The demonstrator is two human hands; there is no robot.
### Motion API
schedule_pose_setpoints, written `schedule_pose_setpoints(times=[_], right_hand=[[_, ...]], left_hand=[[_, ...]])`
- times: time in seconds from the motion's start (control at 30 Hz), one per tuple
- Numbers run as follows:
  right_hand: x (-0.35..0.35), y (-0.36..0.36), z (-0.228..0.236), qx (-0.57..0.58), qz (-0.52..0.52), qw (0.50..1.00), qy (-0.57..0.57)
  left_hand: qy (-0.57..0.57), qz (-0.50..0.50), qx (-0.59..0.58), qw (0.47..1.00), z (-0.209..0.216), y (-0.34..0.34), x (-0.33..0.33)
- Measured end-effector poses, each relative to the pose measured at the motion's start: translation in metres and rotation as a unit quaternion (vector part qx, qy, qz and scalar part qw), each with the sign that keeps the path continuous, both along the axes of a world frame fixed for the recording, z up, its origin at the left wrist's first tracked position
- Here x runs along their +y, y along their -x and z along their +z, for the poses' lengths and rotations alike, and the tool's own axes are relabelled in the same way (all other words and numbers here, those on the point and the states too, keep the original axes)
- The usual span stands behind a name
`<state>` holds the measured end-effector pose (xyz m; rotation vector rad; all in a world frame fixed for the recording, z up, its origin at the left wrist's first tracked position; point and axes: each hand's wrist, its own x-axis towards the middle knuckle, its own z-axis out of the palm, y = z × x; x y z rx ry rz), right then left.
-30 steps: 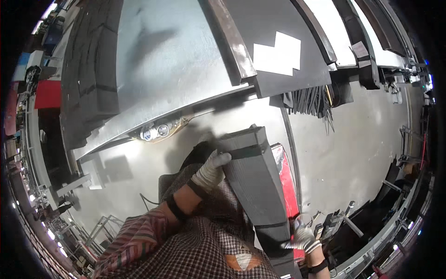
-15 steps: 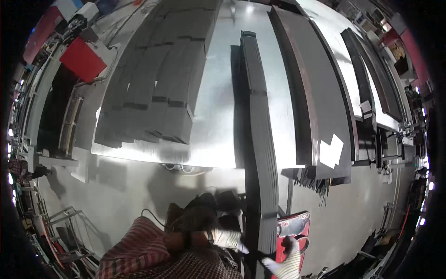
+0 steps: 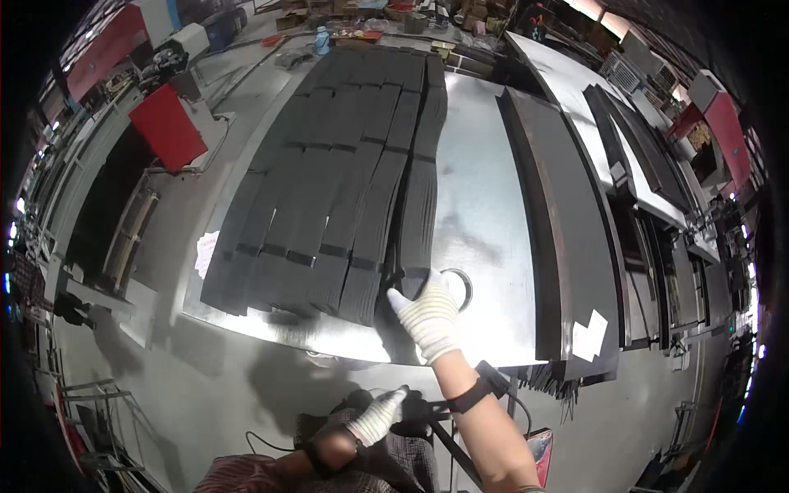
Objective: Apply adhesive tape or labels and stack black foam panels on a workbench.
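My right hand [image 3: 429,319], in a striped white glove, grips the near end of a taped bundle of long grey strips [image 3: 421,205] on the metal table. The thumb is on its left side. A dark ring like a tape roll [image 3: 467,289] shows at the right of this hand; how it is held is hidden. The bundle runs lengthwise along the right side of several similar bundles [image 3: 304,205], with a narrow dark gap between. My left hand [image 3: 380,417], also gloved, is in front of my body, off the table, fingers stretched out, with nothing visible in it.
Right of the bundles is the bare metal tabletop [image 3: 485,246]. Further right lie long dark panels [image 3: 567,238], with a white paper piece [image 3: 589,335] on the near end. A red board [image 3: 168,127] stands at the left. Part of a red stand [image 3: 540,452] shows beside my right forearm.
The bundle, which overhung the near table edge, has gone forward and left against the other bundles. My right hand moved forward with its end; my left hand came away from it.
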<state>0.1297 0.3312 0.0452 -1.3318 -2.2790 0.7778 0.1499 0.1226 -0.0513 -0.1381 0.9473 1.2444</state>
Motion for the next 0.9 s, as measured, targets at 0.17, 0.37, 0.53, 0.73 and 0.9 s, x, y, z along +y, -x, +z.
schedule_pose_setpoints(times=[0.17, 0.37, 0.53, 0.73, 0.9], right_hand=[[-0.025, -0.068, 0.004, 0.049, 0.037, 0.998, 0.017], [-0.072, -0.326, 0.002, -0.034, -0.191, 0.981, -0.003], [-0.179, -0.596, -0.102, -0.263, -0.375, 0.875, 0.157], [-0.267, -0.689, -0.172, -0.267, -0.273, 0.836, 0.395], [-0.24, -0.733, -0.157, -0.268, -0.258, 0.835, 0.405]], left_hand=[[-0.03, -0.183, 0.127, 0.974, 0.013, -0.043, 0.034], [-0.16, -0.238, 0.336, 0.897, 0.047, -0.091, 0.124], [-0.321, -0.237, 0.542, 0.739, 0.097, -0.185, 0.228], [-0.085, -0.313, 0.907, 0.267, 0.112, -0.263, 0.34], [-0.057, -0.339, 0.91, 0.233, 0.098, -0.281, 0.356]])
